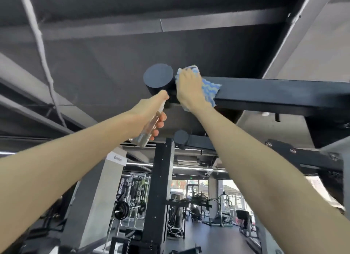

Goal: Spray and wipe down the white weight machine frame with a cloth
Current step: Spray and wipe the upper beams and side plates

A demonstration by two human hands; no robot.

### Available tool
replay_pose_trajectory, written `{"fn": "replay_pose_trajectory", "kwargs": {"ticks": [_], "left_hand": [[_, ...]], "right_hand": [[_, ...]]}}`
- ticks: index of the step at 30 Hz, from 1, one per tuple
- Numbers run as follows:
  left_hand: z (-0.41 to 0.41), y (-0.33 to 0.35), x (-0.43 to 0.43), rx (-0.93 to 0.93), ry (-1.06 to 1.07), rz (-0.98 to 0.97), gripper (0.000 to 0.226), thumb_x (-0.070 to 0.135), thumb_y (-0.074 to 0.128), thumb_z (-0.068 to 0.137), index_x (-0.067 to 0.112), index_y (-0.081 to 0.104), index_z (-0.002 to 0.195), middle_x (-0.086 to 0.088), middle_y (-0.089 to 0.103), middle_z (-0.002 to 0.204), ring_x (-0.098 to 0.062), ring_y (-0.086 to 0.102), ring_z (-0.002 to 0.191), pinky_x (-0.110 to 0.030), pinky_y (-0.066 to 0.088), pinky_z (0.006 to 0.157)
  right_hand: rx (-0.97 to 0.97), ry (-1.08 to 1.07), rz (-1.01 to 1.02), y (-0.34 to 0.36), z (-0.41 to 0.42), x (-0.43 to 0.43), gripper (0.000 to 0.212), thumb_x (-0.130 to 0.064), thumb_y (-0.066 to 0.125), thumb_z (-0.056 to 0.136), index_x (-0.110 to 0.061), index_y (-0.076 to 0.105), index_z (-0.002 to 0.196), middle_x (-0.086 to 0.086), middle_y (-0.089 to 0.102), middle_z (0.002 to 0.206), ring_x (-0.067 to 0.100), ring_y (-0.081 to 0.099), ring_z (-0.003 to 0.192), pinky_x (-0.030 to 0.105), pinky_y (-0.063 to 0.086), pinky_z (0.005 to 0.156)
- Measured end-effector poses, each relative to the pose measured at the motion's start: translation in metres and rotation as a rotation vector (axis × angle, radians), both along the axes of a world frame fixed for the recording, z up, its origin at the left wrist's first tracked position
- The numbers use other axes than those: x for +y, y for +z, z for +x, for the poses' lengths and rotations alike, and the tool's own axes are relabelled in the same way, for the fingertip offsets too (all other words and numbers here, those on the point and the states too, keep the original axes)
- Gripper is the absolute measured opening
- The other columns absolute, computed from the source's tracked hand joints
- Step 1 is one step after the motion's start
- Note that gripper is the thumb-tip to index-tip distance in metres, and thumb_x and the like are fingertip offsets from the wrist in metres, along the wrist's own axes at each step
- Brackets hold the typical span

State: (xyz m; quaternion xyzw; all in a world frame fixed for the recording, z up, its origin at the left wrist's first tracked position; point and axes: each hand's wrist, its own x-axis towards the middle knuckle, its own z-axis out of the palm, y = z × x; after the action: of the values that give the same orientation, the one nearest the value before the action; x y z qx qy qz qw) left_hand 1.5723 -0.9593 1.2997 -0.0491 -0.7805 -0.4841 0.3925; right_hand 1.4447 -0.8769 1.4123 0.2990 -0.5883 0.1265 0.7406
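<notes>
Both my arms reach overhead. My right hand [189, 89] presses a blue and white cloth [210, 89] against the left end of a dark horizontal beam [274, 90] of the machine, beside a round black end cap [158, 79]. My left hand [151, 111] grips a clear spray bottle [146, 131], its nozzle end raised toward the end cap and the bottle's base pointing down. The beam looks black here, not white.
A black upright post [160, 187] with holes stands below centre, with a second lower beam and end cap [180, 137]. Dark ceiling beams and a hanging cable [37, 35] are overhead. Weight plates [121, 210] and other gym machines fill the floor beyond.
</notes>
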Motion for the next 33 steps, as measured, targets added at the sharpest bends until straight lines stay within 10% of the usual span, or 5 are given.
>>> {"fn": "replay_pose_trajectory", "kwargs": {"ticks": [2, 7, 21, 25, 33], "left_hand": [[0.001, -0.002, -0.015, -0.007, -0.01, 0.007, 0.055, 0.056, 0.043, 0.09, 0.014, 0.042, 0.056, -0.002, 0.043, 0.048, -0.018, 0.037, 0.037, -0.024, 0.035, 0.049], [-0.002, -0.008, -0.041, -0.017, -0.018, 0.021, 0.055, 0.056, 0.043, 0.09, 0.013, 0.043, 0.055, -0.001, 0.043, 0.046, -0.017, 0.038, 0.035, -0.023, 0.035, 0.048], [-0.023, -0.016, -0.049, -0.002, -0.075, 0.039, 0.055, 0.055, 0.042, 0.092, 0.014, 0.043, 0.056, -0.002, 0.043, 0.047, -0.018, 0.039, 0.036, -0.021, 0.037, 0.045], [-0.028, -0.017, -0.048, -0.005, -0.075, 0.021, 0.056, 0.054, 0.042, 0.092, 0.013, 0.042, 0.054, -0.002, 0.042, 0.046, -0.018, 0.038, 0.036, -0.023, 0.036, 0.047], [-0.039, -0.016, -0.045, 0.003, -0.07, 0.026, 0.056, 0.056, 0.043, 0.091, 0.013, 0.043, 0.054, -0.002, 0.043, 0.046, -0.018, 0.04, 0.036, -0.025, 0.038, 0.05]], "right_hand": [[-0.043, 0.082, -0.034, 0.001, 0.002, -0.025, 0.049, 0.001, 0.039, 0.079, -0.004, 0.045, 0.128, 0.012, 0.05, 0.127, 0.026, 0.037, 0.126, 0.038, 0.024, 0.109], [-0.111, 0.195, -0.015, -0.012, 0.017, 0.005, 0.021, 0.001, 0.038, 0.083, -0.011, 0.049, 0.097, 0.005, 0.048, 0.094, 0.025, 0.048, 0.083, 0.031, 0.033, 0.066], [0.555, -0.132, 0.309, -0.006, -0.008, -0.051, 0.03, -0.01, 0.049, 0.081, -0.01, 0.07, 0.102, 0.004, 0.068, 0.11, 0.028, 0.063, 0.103, 0.042, 0.051, 0.086], [0.241, 0.054, 0.195, 0.017, 0.026, -0.04, 0.014, -0.004, 0.049, 0.073, -0.013, 0.041, 0.067, 0.007, 0.045, 0.073, 0.024, 0.04, 0.066, 0.036, 0.034, 0.058], [0.02, -0.026, 0.005, 0.026, 0.023, -0.017, 0.023, -0.002, 0.029, 0.098, -0.005, 0.049, 0.107, 0.012, 0.052, 0.11, 0.028, 0.051, 0.091, 0.033, 0.036, 0.073]]}}
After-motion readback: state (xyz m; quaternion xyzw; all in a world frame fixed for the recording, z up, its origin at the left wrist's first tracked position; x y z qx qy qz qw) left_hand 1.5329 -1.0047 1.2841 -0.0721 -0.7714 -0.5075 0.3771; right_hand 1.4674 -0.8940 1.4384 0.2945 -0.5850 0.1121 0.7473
